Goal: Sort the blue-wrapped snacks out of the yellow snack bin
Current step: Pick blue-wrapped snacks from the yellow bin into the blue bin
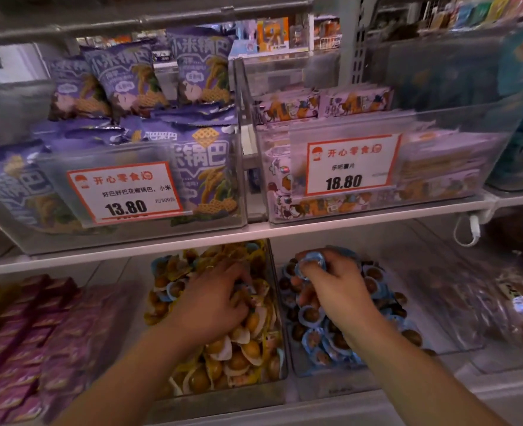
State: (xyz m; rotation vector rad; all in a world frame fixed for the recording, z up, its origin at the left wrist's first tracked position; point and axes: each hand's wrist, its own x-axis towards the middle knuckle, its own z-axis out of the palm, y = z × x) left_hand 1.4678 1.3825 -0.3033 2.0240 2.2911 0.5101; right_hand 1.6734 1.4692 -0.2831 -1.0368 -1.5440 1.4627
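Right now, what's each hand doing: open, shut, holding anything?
Left hand: fingers dug into the yellow snack bin; whether they grip anything cannot be told.
Right hand: holds blue-wrapped snacks over the blue snack bin.

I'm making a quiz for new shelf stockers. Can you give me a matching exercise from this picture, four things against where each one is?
Things:
1. left hand
2. right hand
3. purple snack bags with yellow lattice print
4. white price card reading 18.80

Places:
A. upper shelf, right clear bin front
B. buried in the clear bin of yellow-wrapped snacks
C. upper shelf, left clear bin
D. over the clear bin of blue-wrapped snacks, its grip on blue wrappers

Pairs: 1-B, 2-D, 3-C, 4-A
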